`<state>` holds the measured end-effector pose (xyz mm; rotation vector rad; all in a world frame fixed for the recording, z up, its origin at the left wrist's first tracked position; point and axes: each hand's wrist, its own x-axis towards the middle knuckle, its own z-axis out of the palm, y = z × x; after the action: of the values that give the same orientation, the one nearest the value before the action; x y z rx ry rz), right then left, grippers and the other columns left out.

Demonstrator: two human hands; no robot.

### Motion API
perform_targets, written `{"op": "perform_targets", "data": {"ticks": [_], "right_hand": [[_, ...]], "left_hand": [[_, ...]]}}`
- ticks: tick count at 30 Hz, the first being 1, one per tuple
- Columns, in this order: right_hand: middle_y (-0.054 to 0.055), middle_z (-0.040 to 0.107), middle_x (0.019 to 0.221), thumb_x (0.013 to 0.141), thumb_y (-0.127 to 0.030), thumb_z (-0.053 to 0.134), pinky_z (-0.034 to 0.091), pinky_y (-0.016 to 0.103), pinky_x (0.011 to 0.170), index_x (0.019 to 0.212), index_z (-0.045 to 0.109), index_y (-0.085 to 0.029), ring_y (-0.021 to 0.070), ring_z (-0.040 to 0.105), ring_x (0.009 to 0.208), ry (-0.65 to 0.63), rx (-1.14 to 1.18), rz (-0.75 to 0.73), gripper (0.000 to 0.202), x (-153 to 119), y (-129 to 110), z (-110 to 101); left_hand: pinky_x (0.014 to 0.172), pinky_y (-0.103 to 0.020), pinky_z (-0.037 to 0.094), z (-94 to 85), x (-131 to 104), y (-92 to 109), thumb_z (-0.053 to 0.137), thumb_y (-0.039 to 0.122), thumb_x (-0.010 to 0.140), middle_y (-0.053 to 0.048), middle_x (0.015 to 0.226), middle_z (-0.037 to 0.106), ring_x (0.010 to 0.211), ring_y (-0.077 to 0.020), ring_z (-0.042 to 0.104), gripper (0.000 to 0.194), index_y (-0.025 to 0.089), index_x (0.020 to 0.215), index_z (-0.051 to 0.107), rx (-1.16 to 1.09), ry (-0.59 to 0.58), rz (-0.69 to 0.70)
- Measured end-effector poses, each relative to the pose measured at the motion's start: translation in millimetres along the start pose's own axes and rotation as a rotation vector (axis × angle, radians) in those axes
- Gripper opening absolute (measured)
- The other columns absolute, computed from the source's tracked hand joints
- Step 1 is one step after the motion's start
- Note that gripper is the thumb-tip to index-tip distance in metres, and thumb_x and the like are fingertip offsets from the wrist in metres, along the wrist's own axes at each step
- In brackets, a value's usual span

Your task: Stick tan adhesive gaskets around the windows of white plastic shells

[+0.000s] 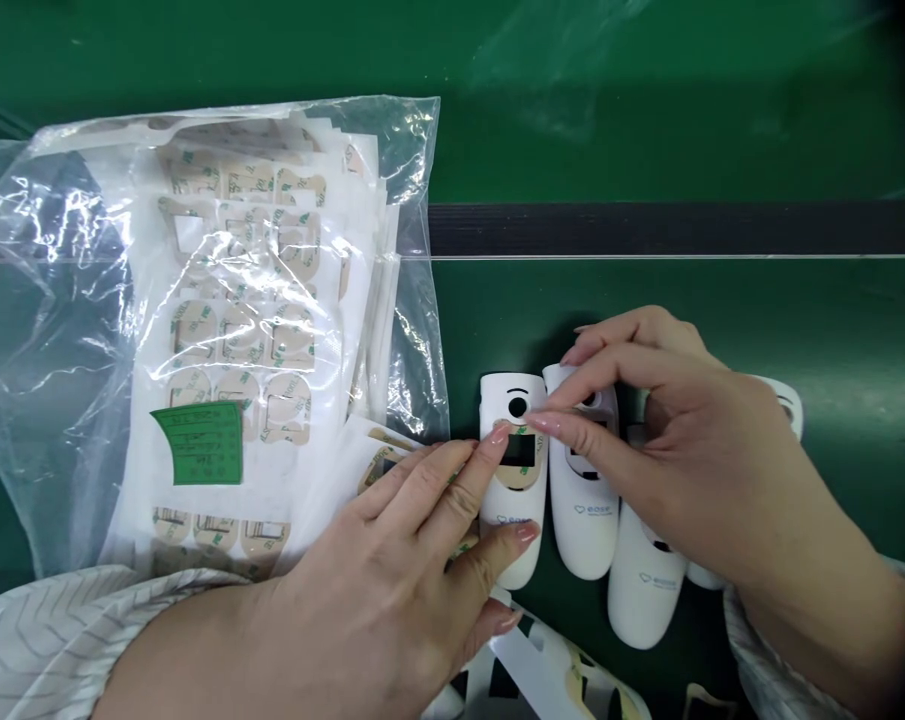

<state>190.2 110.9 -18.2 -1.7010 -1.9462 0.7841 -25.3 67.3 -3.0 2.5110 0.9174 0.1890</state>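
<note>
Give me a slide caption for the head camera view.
Left hand and right hand at a tan adhesive sticker on a white handheld device, beside bagged sticker sheets.

White devices (583,545) bear the word "ease" (597,510) beside a small heart outline (579,510).

- Here the right hand (703,440) masks much of the 3rd casing's (645,605) top!
- Left hand (414,545) covers part of the leftmost casing (525,500).
- Green label (206,450): writing too small to read!
- Plastic bag (51,420) runs off left; bottom edge clips the lower sheet (581,680).
</note>
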Motion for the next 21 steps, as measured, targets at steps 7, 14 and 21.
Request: {"op": "perform_targets", "data": {"ticks": [7,14,21], "right_hand": [[0.005,0.058,0.097,0.076,-0.056,0.07,0.046,0.034,0.057,0.09,0.055,-0.027,0.0254,0.057,0.089,-0.005,-0.074,-0.049,0.036,-0.7,4.8,1.4],[0.01,0.054,0.099,0.079,-0.068,0.058,0.046,0.048,0.08,0.088,0.054,-0.022,0.0342,0.053,0.103,0.041,-0.189,-0.116,0.047,-0.1,7.6,10.0],[0.01,0.053,0.105,0.086,-0.063,0.052,0.044,0.052,0.09,0.1,0.057,-0.021,0.0333,0.051,0.11,-0.055,-0.185,-0.184,0.044,3.4,14.0,4.8]], "left_hand": [[0.101,-0.043,0.047,0.3,0.9,2.0,0.052,0.035,0.097,-0.02,0.145,0.047,0.134,-0.031,0.043,0.033,0.019,0.122,0.065,0.024,0.016,0.013],[0.105,-0.039,0.042,3.0,-2.7,1.5,0.052,0.039,0.096,-0.018,0.143,0.049,0.138,-0.0286,0.04,0.036,0.02,0.125,0.063,0.131,0.031,0.039],[0.107,-0.041,0.039,6.5,-4.1,0.4,0.053,0.04,0.096,-0.019,0.143,0.048,0.139,-0.0299,0.038,0.038,0.019,0.127,0.061,0.152,0.015,0.064]]}}
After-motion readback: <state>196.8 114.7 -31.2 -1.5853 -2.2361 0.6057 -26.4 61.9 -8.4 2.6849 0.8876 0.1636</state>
